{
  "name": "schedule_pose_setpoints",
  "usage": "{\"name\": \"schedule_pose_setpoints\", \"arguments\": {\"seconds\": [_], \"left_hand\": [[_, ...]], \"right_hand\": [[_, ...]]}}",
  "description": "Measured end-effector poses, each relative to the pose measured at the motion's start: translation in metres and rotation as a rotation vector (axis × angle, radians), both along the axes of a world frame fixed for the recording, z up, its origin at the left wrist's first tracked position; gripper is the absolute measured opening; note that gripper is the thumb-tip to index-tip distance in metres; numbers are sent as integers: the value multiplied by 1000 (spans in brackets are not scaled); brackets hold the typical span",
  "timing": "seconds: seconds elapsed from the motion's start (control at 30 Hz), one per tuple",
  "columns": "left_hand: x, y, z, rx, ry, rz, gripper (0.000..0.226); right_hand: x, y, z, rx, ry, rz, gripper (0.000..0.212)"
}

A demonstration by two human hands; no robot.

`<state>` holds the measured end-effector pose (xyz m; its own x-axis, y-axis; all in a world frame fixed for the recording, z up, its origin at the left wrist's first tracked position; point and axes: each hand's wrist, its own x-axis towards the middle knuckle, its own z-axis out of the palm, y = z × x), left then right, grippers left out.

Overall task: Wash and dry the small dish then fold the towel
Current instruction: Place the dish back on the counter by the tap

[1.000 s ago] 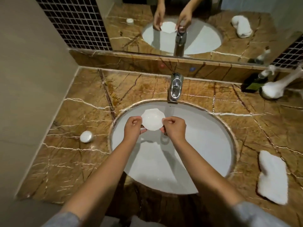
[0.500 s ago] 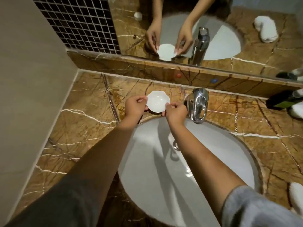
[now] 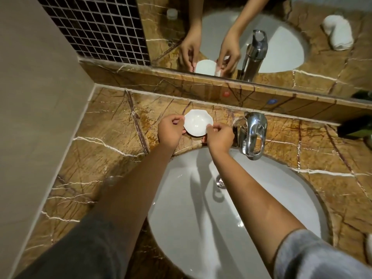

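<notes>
dish held level over counter behind basin, left of tap | rim pinched by left hand and right hand on opposite sides | towel seen only in mirror, far right; right hand judged nearer

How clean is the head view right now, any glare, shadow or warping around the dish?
Head view: small dish sharp, evenly lit, between both hands; glare only on the chrome faucet; arm shadows streak the sink basin; wide-angle bending at the edges; left sleeve dark.
</notes>
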<state>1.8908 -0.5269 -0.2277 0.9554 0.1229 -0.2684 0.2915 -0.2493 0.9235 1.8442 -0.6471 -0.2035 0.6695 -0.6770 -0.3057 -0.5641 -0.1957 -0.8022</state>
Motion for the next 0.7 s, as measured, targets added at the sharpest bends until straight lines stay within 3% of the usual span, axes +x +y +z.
{"name": "schedule_pose_setpoints", "arguments": {"seconds": [0.13,0.33,0.5,0.7], "left_hand": [[-4,17,10,34,4,-38,20],[-50,76,37,277,-123,-75,19],[-95,138,53,407,-127,20,21],[-157,211,56,616,-108,168,20]], "right_hand": [[-9,1,8,-46,40,23,38],[-41,19,16,-363,92,279,34],[-59,60,29,-483,61,455,33],[-89,139,32,-446,-113,948,35]]}}
